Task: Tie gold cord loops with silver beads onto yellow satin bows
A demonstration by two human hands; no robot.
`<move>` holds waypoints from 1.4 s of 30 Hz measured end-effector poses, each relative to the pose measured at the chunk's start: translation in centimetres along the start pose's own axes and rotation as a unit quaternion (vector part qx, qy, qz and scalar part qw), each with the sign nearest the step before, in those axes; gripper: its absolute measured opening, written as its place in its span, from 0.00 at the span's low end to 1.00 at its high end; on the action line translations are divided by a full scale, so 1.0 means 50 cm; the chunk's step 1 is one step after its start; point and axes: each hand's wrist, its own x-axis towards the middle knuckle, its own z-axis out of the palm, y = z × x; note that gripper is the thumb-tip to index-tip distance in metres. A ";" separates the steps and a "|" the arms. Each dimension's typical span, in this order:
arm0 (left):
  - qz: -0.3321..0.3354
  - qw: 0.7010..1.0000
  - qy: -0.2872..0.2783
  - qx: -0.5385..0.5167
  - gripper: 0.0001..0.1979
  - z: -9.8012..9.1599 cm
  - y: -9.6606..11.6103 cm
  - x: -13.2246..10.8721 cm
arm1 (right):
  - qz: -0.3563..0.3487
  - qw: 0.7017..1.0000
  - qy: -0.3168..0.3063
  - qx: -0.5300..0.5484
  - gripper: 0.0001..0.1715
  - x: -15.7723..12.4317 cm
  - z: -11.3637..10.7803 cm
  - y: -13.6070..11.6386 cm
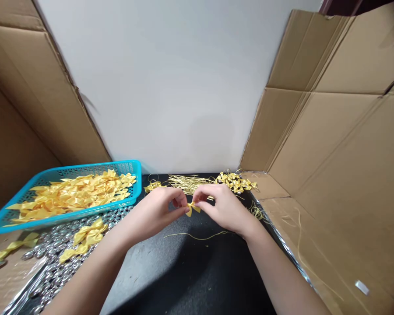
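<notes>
A loose gold cord (pixel 197 237) lies nearest me at lower centre; farther in, just below mid-frame, my left hand (pixel 162 204) and right hand (pixel 223 204) pinch opposite sides of one yellow ribbon bow (pixel 191 205), fingertips almost closed. I judge I'm adjusting or fastening it, which calls for a steady two-sided grip, short of the gold strands (pixel 184 183) behind.
</notes>
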 end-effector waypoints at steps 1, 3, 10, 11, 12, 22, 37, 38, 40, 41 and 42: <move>0.001 1.000 -0.006 -0.002 0.07 -0.001 0.000 -0.001 | -0.002 1.000 -0.009 -0.017 0.10 0.000 -0.001 -0.001; 0.005 1.000 -0.018 0.000 0.08 -0.002 -0.001 -0.002 | -0.007 0.998 -0.024 -0.050 0.10 0.000 -0.002 -0.003; 0.023 0.998 -0.064 0.019 0.11 -0.002 0.000 -0.005 | -0.003 0.990 -0.055 -0.130 0.11 -0.005 -0.006 -0.014; 0.027 0.997 -0.070 0.019 0.11 -0.003 0.000 -0.005 | -0.006 0.988 -0.056 -0.141 0.11 -0.005 -0.007 -0.015; 0.030 0.997 -0.075 0.020 0.11 -0.002 0.000 -0.005 | -0.012 0.987 -0.054 -0.152 0.11 -0.004 -0.007 -0.015; 0.041 0.996 -0.072 0.016 0.08 -0.002 0.000 -0.006 | -0.075 0.971 -0.047 -0.223 0.08 -0.003 -0.002 -0.007; 0.037 0.997 -0.063 0.016 0.08 -0.004 -0.002 -0.005 | -0.091 0.968 -0.035 -0.231 0.08 0.000 -0.001 -0.005; 0.040 0.997 -0.061 0.014 0.08 -0.004 -0.002 -0.005 | -0.090 0.968 -0.035 -0.231 0.08 0.000 0.000 -0.005; 0.048 0.997 -0.053 0.013 0.08 -0.004 -0.003 -0.004 | -0.088 0.968 -0.035 -0.233 0.08 0.001 0.000 -0.004; 0.051 0.997 -0.049 0.015 0.08 -0.004 -0.003 -0.004 | -0.086 0.968 -0.037 -0.234 0.08 0.001 0.000 -0.003; 0.054 0.997 -0.046 0.019 0.08 -0.004 -0.004 -0.003 | -0.084 0.967 -0.040 -0.237 0.08 0.000 0.000 -0.003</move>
